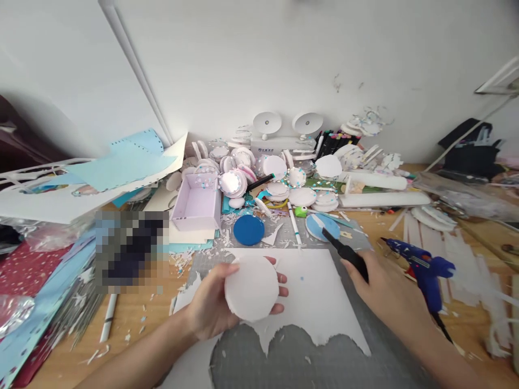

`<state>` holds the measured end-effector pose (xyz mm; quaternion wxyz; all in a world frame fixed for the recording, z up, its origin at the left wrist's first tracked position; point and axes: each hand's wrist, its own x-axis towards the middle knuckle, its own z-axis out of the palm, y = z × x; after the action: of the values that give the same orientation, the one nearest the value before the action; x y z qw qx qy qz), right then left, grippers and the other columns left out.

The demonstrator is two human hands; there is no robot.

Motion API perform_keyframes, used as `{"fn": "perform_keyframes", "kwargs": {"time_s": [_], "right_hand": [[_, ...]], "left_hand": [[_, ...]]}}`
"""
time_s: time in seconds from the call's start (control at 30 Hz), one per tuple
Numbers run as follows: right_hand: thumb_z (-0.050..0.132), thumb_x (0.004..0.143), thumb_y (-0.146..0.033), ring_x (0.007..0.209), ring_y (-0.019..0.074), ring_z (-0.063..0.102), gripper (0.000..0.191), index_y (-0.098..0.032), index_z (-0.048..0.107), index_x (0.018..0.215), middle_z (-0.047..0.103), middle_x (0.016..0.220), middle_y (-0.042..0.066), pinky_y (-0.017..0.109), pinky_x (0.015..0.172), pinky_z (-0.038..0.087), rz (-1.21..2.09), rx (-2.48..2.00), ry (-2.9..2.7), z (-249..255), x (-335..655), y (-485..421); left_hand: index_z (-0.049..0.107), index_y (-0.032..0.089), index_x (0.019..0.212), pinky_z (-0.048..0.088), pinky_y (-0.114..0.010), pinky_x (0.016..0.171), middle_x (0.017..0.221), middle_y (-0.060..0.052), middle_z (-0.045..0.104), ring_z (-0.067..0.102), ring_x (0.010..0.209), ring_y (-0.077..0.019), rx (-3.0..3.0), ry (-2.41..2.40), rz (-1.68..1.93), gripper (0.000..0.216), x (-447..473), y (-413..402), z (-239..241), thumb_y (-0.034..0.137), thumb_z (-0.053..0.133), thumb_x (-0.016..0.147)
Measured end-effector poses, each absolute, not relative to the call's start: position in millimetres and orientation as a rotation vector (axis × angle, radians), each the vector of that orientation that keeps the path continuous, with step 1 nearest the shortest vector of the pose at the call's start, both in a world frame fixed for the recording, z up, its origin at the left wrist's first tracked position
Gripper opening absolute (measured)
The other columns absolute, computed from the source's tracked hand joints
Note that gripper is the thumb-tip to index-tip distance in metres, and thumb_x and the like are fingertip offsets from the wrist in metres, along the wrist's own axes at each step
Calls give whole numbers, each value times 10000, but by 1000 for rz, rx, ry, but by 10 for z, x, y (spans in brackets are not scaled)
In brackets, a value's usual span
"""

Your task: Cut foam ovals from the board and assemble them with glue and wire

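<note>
My left hand [217,302] holds a round white foam disc [252,288], thumb on its top edge and fingers behind, above a white foam sheet [310,302] with scalloped cut edges. In my right hand [379,286] is a black utility knife [351,256], fingers wrapped round its handle. The knife's front end reaches over a light blue disc [329,231]; whether it touches the disc I cannot tell. A dark blue disc [248,230] lies just beyond the held white one. Under the sheet is a grey cutting mat [239,362].
A blue glue gun [425,265] lies right of my right hand. Behind stand a lilac box [197,208], piled white discs [273,167] and several markers [336,141]. Papers [121,165] and a white pen [108,319] lie at left. Foam scraps litter the wooden table [158,319].
</note>
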<state>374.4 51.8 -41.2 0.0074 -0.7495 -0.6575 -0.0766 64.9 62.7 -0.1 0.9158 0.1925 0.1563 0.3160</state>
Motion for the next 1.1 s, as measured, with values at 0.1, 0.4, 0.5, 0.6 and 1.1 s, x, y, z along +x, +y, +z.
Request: {"fn": "perform_keyframes", "kwargs": {"time_s": [0.1,0.4,0.5,0.6,1.1], "right_hand": [[533,884,-341,830,358,626,234,-125,603,829,643,827,151,428,684,478,-405,-2239,-2185,-441,3800,462],[605,883,-323,1031,235,524,351,-191,495,1189,579,1102,103,371,884,441,280,-987,-2269,268,2801,168],[581,906,-258,919,199,550,189,-201,543,1082,609,992,72,334,797,464,462,-767,-2257,354,2550,158],[504,931,-142,803,159,550,79,-202,553,914,588,846,38,279,701,465,603,-693,-2163,319,2500,223],[432,859,-5,781,170,611,274,-204,607,926,643,849,33,289,693,497,644,-1087,-2496,230,3088,233]], "left_hand": [[552,49,1171,460,-396,799,1076,-219,621,610,961,-307,378,389,614,631,670,564,31,559,378,844],[642,100,1010,468,-254,585,718,-75,637,593,638,-176,533,693,558,696,801,208,172,718,420,781],[660,107,982,446,-218,526,643,-41,612,547,556,-138,606,761,538,751,832,113,221,779,431,736],[674,106,947,460,-225,558,674,-52,626,554,586,-140,664,753,504,768,817,53,244,792,395,745],[609,51,1153,466,-268,678,970,-164,672,636,813,-221,536,406,511,778,592,-14,251,693,412,760]]}}
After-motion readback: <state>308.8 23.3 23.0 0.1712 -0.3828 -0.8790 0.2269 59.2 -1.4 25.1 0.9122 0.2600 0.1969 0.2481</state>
